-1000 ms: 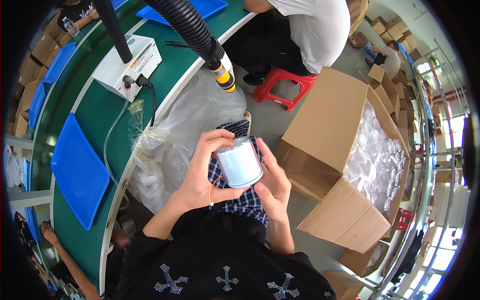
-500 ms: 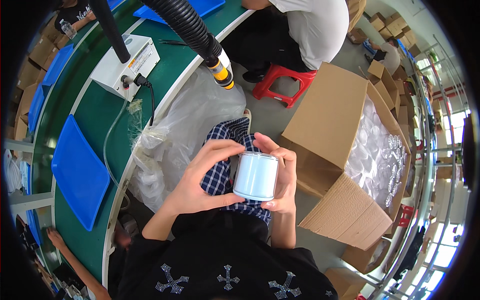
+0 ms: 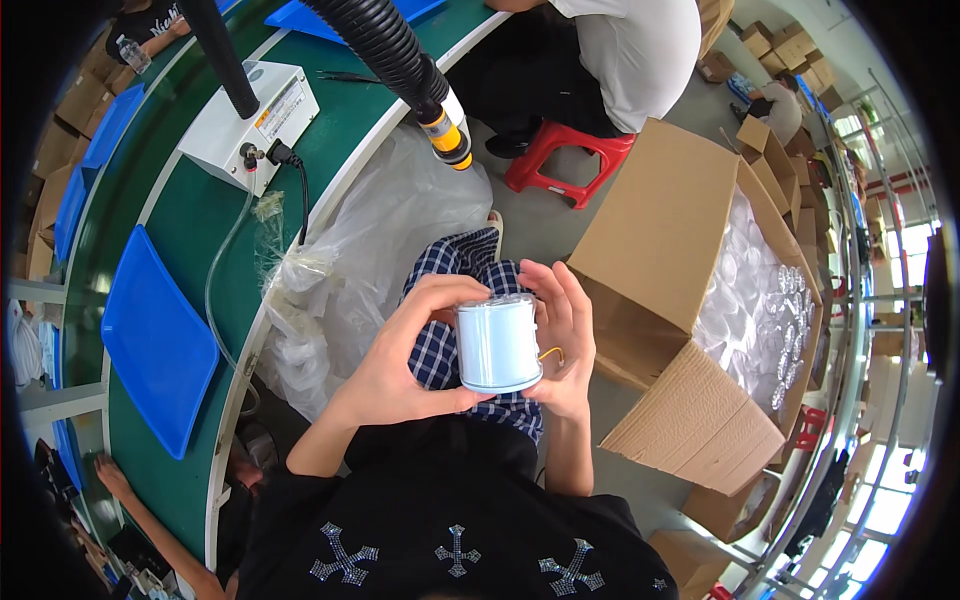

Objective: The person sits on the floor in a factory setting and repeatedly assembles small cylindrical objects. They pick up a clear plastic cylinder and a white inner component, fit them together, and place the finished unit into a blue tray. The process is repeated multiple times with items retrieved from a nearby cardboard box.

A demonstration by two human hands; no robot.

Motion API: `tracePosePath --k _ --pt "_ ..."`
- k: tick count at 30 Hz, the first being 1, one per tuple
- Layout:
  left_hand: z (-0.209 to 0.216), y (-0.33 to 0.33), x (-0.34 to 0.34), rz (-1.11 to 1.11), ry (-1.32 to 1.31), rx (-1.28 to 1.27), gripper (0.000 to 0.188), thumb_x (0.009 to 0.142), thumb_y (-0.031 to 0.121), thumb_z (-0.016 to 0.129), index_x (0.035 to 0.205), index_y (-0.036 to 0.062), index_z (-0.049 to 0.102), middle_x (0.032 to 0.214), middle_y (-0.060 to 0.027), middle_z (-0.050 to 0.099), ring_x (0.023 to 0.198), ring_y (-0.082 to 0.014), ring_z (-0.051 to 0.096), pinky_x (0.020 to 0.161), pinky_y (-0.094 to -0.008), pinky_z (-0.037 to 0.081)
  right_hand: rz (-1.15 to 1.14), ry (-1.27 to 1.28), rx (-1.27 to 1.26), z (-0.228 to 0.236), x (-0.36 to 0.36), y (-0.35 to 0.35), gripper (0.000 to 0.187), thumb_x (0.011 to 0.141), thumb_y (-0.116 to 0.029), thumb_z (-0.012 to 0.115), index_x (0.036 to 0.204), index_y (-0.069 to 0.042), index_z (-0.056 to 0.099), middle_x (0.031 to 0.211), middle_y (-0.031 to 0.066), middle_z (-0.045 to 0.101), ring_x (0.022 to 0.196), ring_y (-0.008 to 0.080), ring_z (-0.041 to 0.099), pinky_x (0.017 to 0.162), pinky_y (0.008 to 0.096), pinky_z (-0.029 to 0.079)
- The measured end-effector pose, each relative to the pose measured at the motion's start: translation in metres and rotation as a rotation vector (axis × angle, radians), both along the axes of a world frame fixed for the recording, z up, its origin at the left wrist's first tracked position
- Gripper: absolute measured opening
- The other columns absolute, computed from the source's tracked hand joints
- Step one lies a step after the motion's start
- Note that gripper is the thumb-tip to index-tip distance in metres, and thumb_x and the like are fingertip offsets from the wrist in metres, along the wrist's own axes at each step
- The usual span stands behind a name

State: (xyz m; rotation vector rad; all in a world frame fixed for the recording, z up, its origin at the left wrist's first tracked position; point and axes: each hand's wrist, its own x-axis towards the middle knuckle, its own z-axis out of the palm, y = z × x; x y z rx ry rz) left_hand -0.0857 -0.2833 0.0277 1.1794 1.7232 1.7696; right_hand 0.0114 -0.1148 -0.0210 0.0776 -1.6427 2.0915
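A light blue cylinder [image 3: 499, 345] with a clear, shiny cover is held in front of my lap, its top end tilted away from me. My left hand [image 3: 405, 355] grips it from the left, fingers on the upper rim and thumb under the lower rim. From the cylinder's right side a short yellow wire [image 3: 552, 354] sticks out towards my right palm. My right hand [image 3: 565, 340] is open beside it, fingers stretched upward and apart, with the thumb close to the lower right rim; whether it touches there I cannot tell.
On my right stands an open cardboard box [image 3: 650, 230] with several clear plastic pieces. To the left, the green bench [image 3: 160, 215] carries a blue tray [image 3: 160, 345] and a white device [image 3: 250, 125]. A black hose [image 3: 385, 50] hangs ahead, near a person on a red stool [image 3: 570, 160].
The cylinder has shifted slightly left and turned, bringing the yellow wire into view. My right fingers have come off its side and straightened, while my left hand keeps its grip.
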Motion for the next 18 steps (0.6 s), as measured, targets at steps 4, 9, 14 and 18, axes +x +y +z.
tracePosePath --k 4,9,14,18 --pt "-0.002 0.001 0.001 -0.038 -0.050 0.008 0.068 0.063 0.013 0.077 0.122 0.0040 0.045 0.124 -0.0103 0.045 0.109 -0.0217 0.049 0.089 -0.0327 0.041 0.081 -0.068 -0.062 -0.005 0.000 -0.006 0.101 0.057 -0.040 0.083 0.136 -0.001 0.035 0.138 0.0217 0.035 0.125 0.0297 0.039 0.101 0.0420 0.031" --pt "0.001 0.003 0.003 -0.056 -0.062 0.001 0.068 0.062 0.013 0.077 0.121 0.0038 0.045 0.123 -0.0103 0.046 0.109 -0.0214 0.048 0.089 -0.0329 0.040 0.154 -0.001 -0.117 -0.004 -0.005 -0.007 0.094 0.057 -0.045 0.081 0.132 -0.002 0.044 0.138 0.0248 0.034 0.125 0.0300 0.040 0.103 0.0431 0.030" --pt "0.006 0.001 -0.001 0.030 0.091 -0.037 0.068 0.061 0.012 0.078 0.120 0.0033 0.046 0.122 -0.0117 0.047 0.108 -0.0236 0.049 0.088 -0.0329 0.041 0.104 -0.026 -0.154 0.001 -0.004 -0.008 0.094 0.061 -0.043 0.079 0.135 -0.001 0.038 0.137 0.0252 0.035 0.124 0.0301 0.041 0.101 0.0421 0.032" --pt "0.007 0.003 0.000 0.129 0.217 -0.031 0.067 0.059 0.011 0.078 0.118 0.0029 0.046 0.120 -0.0140 0.049 0.107 -0.0280 0.050 0.086 -0.0355 0.043 -0.033 0.017 -0.116 0.007 0.001 -0.006 0.088 0.067 -0.041 0.075 0.134 0.001 0.038 0.135 0.0247 0.038 0.121 0.0290 0.043 0.098 0.0403 0.034"
